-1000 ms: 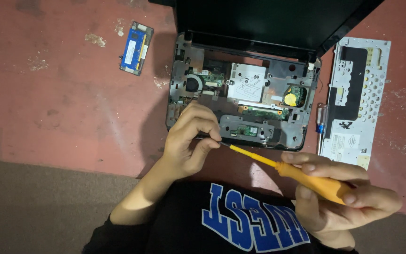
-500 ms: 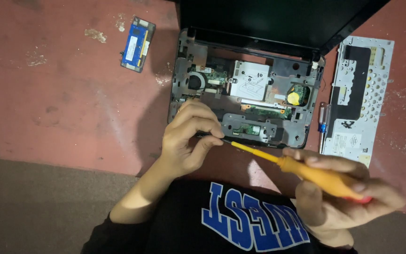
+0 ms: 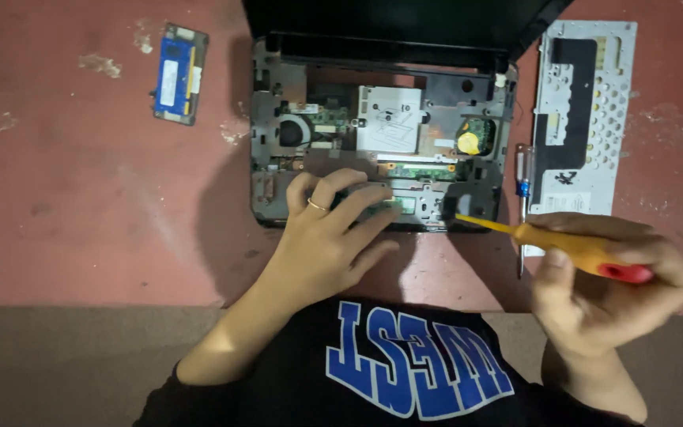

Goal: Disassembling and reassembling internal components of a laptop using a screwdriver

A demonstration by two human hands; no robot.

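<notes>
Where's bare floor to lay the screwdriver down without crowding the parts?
Widest free patch: red floor left of the opened laptop base, below the blue memory module. A smaller strip lies below the base, between left hand and right hand holding the orange screwdriver. Crowded: the gap between base and metal keyboard plate, where a second screwdriver lies.

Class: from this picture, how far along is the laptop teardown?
Done: the keyboard and a memory module lie beside the laptop. In hand: the left hand steadies its base; the right hand aims a screwdriver. Left: the board remains inside.
</notes>
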